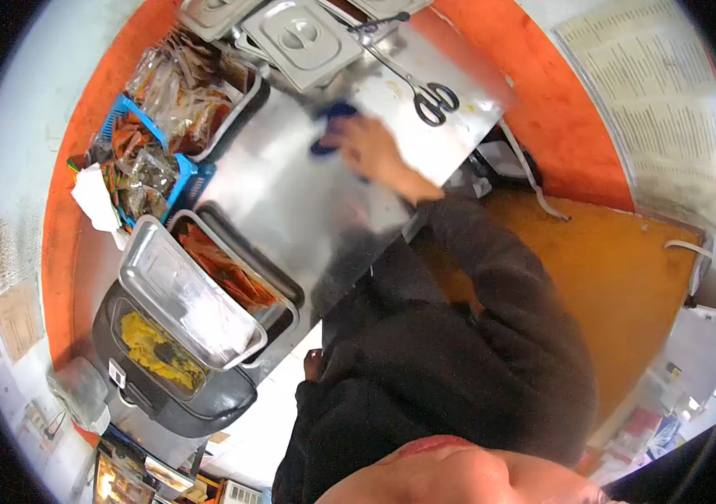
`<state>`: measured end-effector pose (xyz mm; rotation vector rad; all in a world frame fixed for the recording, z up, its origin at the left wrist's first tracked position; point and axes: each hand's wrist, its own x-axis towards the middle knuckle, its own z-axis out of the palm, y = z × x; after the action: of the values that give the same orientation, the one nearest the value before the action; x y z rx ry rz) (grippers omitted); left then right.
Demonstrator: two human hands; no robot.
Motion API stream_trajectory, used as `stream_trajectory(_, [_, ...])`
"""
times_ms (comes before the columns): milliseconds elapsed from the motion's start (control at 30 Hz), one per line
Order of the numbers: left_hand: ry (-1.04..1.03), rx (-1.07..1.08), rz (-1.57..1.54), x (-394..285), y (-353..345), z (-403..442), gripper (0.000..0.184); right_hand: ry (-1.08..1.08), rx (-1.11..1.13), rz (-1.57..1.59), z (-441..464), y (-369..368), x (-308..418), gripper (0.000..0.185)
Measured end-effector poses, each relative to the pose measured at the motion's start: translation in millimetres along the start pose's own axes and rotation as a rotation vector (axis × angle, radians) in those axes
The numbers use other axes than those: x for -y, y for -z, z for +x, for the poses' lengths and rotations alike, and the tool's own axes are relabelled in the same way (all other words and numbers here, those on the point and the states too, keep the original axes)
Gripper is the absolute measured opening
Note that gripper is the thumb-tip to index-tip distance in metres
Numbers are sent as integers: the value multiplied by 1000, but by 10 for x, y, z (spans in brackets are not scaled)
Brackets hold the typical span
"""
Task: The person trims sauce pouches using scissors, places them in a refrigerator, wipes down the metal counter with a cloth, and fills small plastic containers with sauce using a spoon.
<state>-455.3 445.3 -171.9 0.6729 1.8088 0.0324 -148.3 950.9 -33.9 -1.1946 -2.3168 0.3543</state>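
My right hand (366,151), blurred by motion, presses a dark blue cloth (324,144) onto a steel counter (265,168). Its fingers lie over the cloth, which shows around them. Only a small part of my left hand (313,364) appears, low beside my dark top; its fingers are too hidden to read. Beyond the cloth are scissors with black handles (435,102) and a steel pan lid (299,38).
Along the left stand a tray of plastic packets (181,92), a blue basket of packets (135,160) and a steel container of red packets (223,269) beside a tilted lid (194,294). A black warmer holding yellow food (160,353) is nearer. An orange wall (542,92) borders the counter.
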Motion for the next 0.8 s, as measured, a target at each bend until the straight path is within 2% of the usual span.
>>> stream_trajectory(33, [-340,-6,47,199,-4,89,31,-202,-65,-109,15,88,-71,38])
stream_trajectory(100, [-231,36,60,111,-42,161,30,-183,-140,-111,-23,125,-65,38])
stream_trajectory(133, [-90,-63,163,-56,-49,145,29,-158,-228,-111,3,153,-72,37])
stream_trajectory(167, [-102,-68,163,-165,16,142,29,-89,-34,-72,-167,209,-47,37])
stream_trajectory(233, [3,6,-366,-324,23,222,29,107,21,61,-576,373,-131,37])
stream_trajectory(300, [-134,67,-389,15,-62,480,29,-26,-8,-120,-573,478,-378,38])
stream_trajectory(333, [-167,90,-410,81,-68,477,29,-169,-65,-136,-494,572,-383,39])
stream_trajectory(367, [-158,83,-468,-175,-59,451,30,-282,-108,-112,-421,582,-340,40])
stream_trajectory(400, [-283,97,-249,-202,-52,529,30,-259,-101,-136,-460,564,-348,40])
stream_trajectory(433, [-284,93,-254,-198,-54,535,30,-236,-95,-157,-530,511,-307,40])
stream_trajectory(500, [46,58,-419,-551,35,396,30,-10,17,-7,-887,648,-322,40])
stream_trajectory(533, [63,-2,-482,-548,10,366,30,-3,55,-26,-1001,750,-437,42])
stream_trajectory(567, [66,98,-717,-405,22,397,33,-49,101,-81,-989,890,-574,43])
stream_trajectory(633, [-15,-14,-538,-566,-50,209,34,-348,-16,-118,-823,1041,-627,40])
stream_trajectory(667, [-9,41,-393,-638,2,172,33,-342,-75,-173,-838,981,-591,41])
stream_trajectory(700, [-220,55,-214,-462,-55,244,28,-330,-145,-231,-850,912,-550,42])
stream_trajectory(767, [71,54,-432,-303,-86,226,26,-194,-37,-165,-1271,985,-458,45])
stream_trajectory(800, [49,-40,-479,-253,-134,175,25,-241,53,-286,-1449,1196,-393,44])
